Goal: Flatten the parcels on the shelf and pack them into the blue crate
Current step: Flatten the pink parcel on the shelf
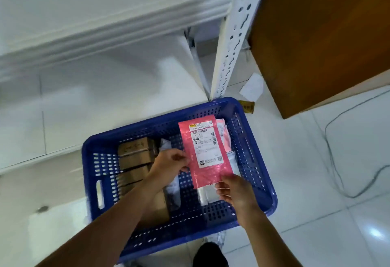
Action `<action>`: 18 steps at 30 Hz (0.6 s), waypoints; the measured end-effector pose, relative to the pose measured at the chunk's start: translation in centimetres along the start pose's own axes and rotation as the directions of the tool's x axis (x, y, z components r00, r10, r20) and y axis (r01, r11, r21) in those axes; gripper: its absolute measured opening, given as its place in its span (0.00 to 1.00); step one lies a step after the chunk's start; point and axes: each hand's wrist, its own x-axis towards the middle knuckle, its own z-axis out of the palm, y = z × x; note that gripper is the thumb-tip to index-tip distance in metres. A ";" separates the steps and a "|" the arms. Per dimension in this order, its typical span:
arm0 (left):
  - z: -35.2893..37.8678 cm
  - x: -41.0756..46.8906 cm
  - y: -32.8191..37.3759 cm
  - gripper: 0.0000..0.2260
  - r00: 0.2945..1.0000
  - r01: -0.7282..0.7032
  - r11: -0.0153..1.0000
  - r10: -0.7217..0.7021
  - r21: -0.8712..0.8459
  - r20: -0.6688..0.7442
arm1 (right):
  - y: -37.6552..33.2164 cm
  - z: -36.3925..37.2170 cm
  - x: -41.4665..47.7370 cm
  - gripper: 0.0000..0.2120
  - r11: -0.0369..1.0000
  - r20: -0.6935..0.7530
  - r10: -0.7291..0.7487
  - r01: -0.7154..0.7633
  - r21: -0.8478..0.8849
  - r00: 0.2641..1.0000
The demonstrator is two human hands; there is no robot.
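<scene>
crate [256, 140]: perforated blue plastic | parcel [205, 152]: glossy pink plastic, paper label | floor [348, 171]: glossy tile

Both my arms reach fwd & down. My left hand [172, 162] pinches w/ thumb & fingertips, wrist bent. My right hand [234, 190] grips similarly, fingers curled, palm down.

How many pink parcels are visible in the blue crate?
2. One pink parcel is held by the left hand and right hand over the blue crate; another pink parcel lies beneath it at the right. More may be hidden.
</scene>
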 end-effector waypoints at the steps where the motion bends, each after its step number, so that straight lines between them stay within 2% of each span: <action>1: 0.9 1.8 -1.0 0.02 1.000 0.009 1.000 -0.009 0.016 -0.009 | 0.8 -0.2 1.8 0.10 0.999 -0.017 0.019 -0.018 0.049 1.000; 3: 2.4 4.7 -2.3 0.02 0.999 0.032 0.999 -0.032 0.043 0.001 | 2.2 -0.5 5.2 0.11 0.992 -0.038 0.039 -0.034 0.120 0.999; 10: 9.0 13.4 -7.4 0.07 0.999 0.048 0.985 -0.051 0.165 0.017 | 4.8 -0.5 17.5 0.08 0.984 -0.099 0.065 -0.047 0.175 0.993; 12: 11.0 15.2 -9.1 0.07 0.996 0.085 0.986 -0.088 0.142 0.016 | 5.4 -0.7 20.7 0.08 0.979 -0.109 0.063 -0.040 0.202 0.992; 15: 13.2 16.9 -11.6 0.12 0.993 0.119 0.991 -0.120 0.065 0.021 | 5.7 -1.0 23.6 0.11 0.981 -0.105 0.045 -0.024 0.191 0.993; 18: 15.0 17.7 -12.8 0.11 0.997 0.073 0.997 -0.072 -0.016 0.016 | 5.8 -1.0 24.4 0.08 0.978 -0.099 0.025 -0.004 0.207 0.995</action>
